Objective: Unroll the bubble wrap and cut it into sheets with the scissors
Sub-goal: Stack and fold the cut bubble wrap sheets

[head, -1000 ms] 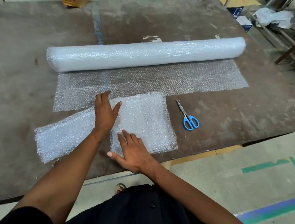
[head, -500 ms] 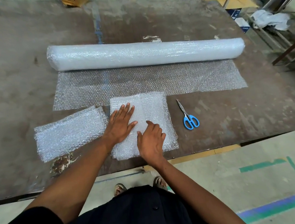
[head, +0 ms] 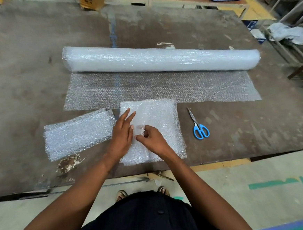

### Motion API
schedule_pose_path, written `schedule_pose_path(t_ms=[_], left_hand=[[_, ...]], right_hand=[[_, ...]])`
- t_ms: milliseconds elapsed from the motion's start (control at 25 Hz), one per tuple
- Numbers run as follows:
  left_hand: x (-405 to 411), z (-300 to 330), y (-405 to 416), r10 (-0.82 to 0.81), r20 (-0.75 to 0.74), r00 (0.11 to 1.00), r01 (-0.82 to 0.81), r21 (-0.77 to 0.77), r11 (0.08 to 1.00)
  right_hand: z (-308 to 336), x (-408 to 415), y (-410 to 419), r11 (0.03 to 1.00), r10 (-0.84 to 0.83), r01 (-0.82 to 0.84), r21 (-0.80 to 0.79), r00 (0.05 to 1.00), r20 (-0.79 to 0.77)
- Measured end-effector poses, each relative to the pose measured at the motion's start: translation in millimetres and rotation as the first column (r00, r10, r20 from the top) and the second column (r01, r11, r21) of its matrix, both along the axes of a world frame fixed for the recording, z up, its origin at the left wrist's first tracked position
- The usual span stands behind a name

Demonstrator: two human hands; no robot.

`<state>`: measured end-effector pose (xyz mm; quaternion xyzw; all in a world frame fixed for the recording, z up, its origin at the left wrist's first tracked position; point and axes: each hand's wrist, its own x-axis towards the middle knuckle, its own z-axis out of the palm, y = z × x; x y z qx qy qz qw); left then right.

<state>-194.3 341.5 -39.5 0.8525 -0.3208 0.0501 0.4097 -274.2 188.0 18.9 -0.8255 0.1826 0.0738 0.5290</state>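
Both hands were on the folded sheet (head: 158, 118) near the front edge of the surface (head: 18, 89). My left hand (head: 122, 133) lay flat on it, fingers straight and slightly spread. My right hand (head: 152, 139) had its fingers curled, pinching a bit of the wrap. A second folded sheet (head: 78, 135) lay just left, apart from the first. Blue-handled scissors (head: 198, 125) rested to the right, closed. Beyond, the unrolled length (head: 163, 86) lay flat, running back to the bubble wrap roll (head: 160, 58).
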Motion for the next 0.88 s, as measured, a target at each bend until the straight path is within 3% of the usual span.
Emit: schedule_pose_path(t_ms=[80,160,280,440,520,600,680,760,880], left_hand=[[-9.5,5.0,2.4,0.016,-0.051,0.999,-0.019,-0.072,0.997],[-8.4,22.8,4.8,0.116,-0.093,0.989,-0.137,-0.261,0.956],[15.0,65.3,23.0,0.211,-0.145,0.967,-0.253,-0.414,0.875],[57.4,117.5,66.1,-0.039,-0.385,0.922,-0.107,-0.351,0.930],[86.0,125.5,95.0,-0.097,-0.591,0.801,-0.100,-0.292,0.951],[107.4,120.4,130.5,-0.109,-0.782,0.613,-0.110,-0.221,0.969],[109.8,106.9,157.9,-0.096,-0.861,0.500,-0.148,-0.194,0.970],[96.8,97.2,170.9,-0.044,-0.850,0.525,-0.246,-0.200,0.948],[74.2,76.8,178.6,0.181,-0.749,0.637,-0.453,-0.175,0.874]], right_hand=[[11.8,5.3,5.6,0.945,-0.004,0.012,0.327,1.000,-0.024],[25.2,9.9,6.8,0.880,0.065,-0.048,0.473,0.998,-0.020],[51.1,20.6,6.5,0.848,0.232,-0.216,0.484,0.972,0.027],[83.1,42.2,11.1,0.749,0.443,-0.406,0.524,0.894,0.060],[90.8,55.1,15.5,0.733,0.500,-0.434,0.524,0.866,0.017],[86.7,68.0,20.9,0.724,0.546,-0.464,0.510,0.838,-0.013],[71.4,80.1,24.8,0.760,0.537,-0.441,0.478,0.840,-0.079],[54.9,88.9,25.5,0.833,0.472,-0.368,0.413,0.862,-0.184],[28.1,95.2,23.6,0.917,0.308,-0.210,0.339,0.912,-0.269]])
